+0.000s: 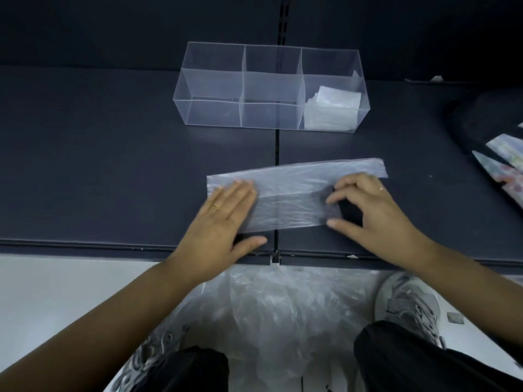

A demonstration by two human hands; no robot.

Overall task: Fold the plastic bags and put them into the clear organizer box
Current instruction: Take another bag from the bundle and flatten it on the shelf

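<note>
Left hand (223, 219) lies flat with its fingers straight and together, pressing down the left end of the plastic bag (283, 193), while the right hand (368, 205) is curled, its fingertips and thumb pinching the bag's near layer at the right end of the fold. From my seat I make out a thin ring on each hand. The bag is a long, clear, flattened strip lying across the front of the dark table (113, 151), its far right end running out past the right hand and angled slightly away from me

Beyond it, well apart and towards the back of the table, stands the clear organizer box (212, 80), split into three compartments. The right compartment holds a stack of folded bags (331, 108); I see nothing in the other two

At the table's right edge sits a dark object (481, 123) with pale patterned strips; I cannot tell what it is. Below the table's front edge, a crumpled heap of loose bags (268, 306) lies on the floor between two grey shoes (410, 304)
</note>
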